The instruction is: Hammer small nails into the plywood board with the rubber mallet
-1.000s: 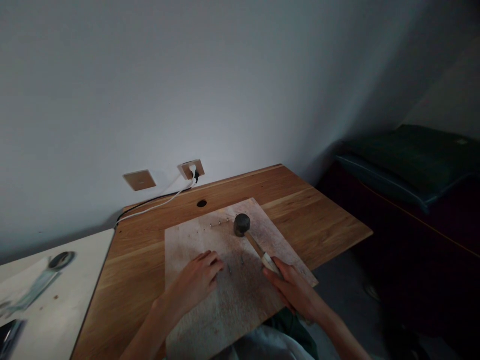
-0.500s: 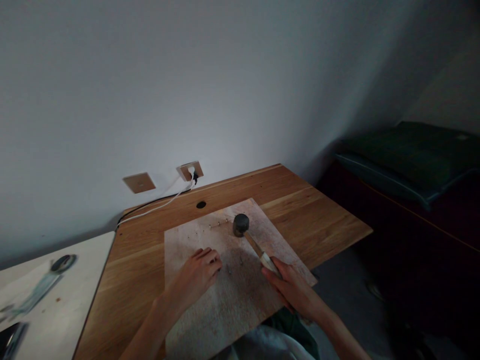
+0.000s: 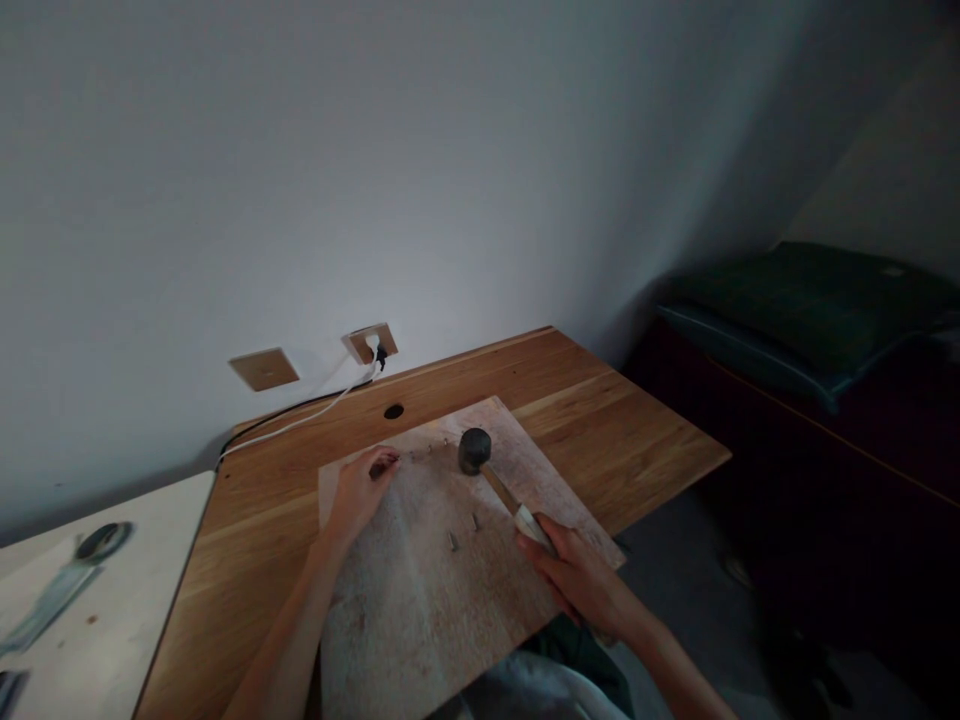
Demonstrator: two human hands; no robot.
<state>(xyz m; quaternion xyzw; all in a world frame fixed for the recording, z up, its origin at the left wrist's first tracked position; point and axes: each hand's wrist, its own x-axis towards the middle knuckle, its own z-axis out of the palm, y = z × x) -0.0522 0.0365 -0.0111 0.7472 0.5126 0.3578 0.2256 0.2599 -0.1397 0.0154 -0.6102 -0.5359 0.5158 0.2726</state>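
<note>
My right hand point(image 3: 577, 570) is wrapped round the pale grip of a mallet point(image 3: 502, 490). The mallet's round black head rests on or just over a worn, pale board point(image 3: 405, 620). At the board's far left part, my left hand point(image 3: 364, 490) has its fingers pinched together, tips down at the surface. Whatever sits between them is hidden or too small to name. Just right of those fingertips, several small metal pegs or screws point(image 3: 430, 448) stand upright in a row. Nearer to me lie two loose metal pieces, one point(image 3: 452, 541) left of the other point(image 3: 475, 521).
The board lies on a wooden table point(image 3: 645, 430) against the wall. White and black cables point(image 3: 300, 420) run from a wall socket point(image 3: 375, 345) along the back edge. On the left stands a white table point(image 3: 142, 590) with a tape-like roll point(image 3: 103, 543). A dark green cushion point(image 3: 825, 310) is at right.
My left hand has moved away from me and to the left, from mid-board to the row of small metal pieces. The right hand and mallet have stayed nearly still. The view has shifted slightly.
</note>
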